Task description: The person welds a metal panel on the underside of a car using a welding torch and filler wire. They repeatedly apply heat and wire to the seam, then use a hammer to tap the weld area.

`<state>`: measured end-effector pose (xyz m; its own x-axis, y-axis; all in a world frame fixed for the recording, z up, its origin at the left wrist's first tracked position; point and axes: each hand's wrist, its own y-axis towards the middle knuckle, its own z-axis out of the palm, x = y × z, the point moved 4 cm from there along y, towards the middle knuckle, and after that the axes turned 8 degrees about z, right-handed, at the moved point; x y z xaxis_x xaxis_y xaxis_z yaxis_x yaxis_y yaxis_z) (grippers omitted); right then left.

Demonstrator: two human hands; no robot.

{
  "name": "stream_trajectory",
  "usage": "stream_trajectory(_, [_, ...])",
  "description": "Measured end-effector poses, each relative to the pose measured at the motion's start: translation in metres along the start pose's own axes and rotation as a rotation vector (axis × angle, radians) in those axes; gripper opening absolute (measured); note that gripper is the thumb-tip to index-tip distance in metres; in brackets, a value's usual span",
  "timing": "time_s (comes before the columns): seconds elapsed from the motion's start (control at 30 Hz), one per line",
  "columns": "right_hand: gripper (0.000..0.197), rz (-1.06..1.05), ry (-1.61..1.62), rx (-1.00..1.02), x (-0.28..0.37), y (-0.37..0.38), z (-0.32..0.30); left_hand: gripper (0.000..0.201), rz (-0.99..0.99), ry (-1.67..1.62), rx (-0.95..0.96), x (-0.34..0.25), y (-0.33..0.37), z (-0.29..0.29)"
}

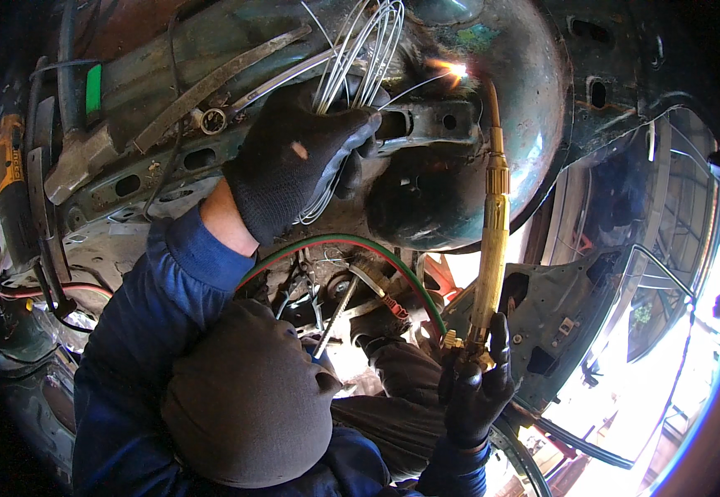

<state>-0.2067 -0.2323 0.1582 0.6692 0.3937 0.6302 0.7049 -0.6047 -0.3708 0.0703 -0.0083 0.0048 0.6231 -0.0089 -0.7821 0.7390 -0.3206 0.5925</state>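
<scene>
My left hand (293,153), in a black glove with a small hole on its back, is closed around a looped bundle of thin silvery wire (380,50). From its fingertips one strand reaches right to a bright orange-white glow on a dark green, rounded metal panel (525,91). A brass gas torch (491,257) stands almost upright, its bent copper-coloured tip by that glow. Around its lower end, beside the valve knobs, my gloved right hand (477,402) is closed, with some fingers raised.
A hammer (82,161), a ring spanner (212,122) and a yellow-black power tool (10,166) lie on the metal frame at left. A red-green hose (351,240) arcs below the panel. Rounded grey-brown cloth (248,393) shows between the blue sleeves. Vehicle parts stand right.
</scene>
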Motion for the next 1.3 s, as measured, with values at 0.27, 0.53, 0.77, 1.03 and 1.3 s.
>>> stream_trajectory(0.27, [0.089, 0.005, 0.013, -0.027, -0.008, 0.001, -0.001, 0.02, -0.388, -0.309, -0.07, -0.004, 0.003, 0.003])
stream_trajectory(0.53, [0.088, -0.011, -0.017, -0.024, -0.009, 0.001, 0.0, 0.027, -0.532, -0.4, -0.077, -0.006, 0.004, 0.003])
stream_trajectory(0.77, [0.088, -0.024, -0.035, -0.028, -0.009, 0.002, 0.0, 0.017, -0.429, -0.398, 0.014, 0.0, 0.0, 0.003])
stream_trajectory(1.03, [0.089, -0.032, -0.051, -0.03, -0.005, 0.003, 0.002, 0.021, -0.265, -0.24, -0.061, -0.004, 0.003, 0.002])
stream_trajectory(1.3, [0.09, -0.049, -0.05, -0.025, -0.008, 0.003, 0.002, 0.031, -0.519, -0.414, 0.001, -0.003, -0.001, 0.004])
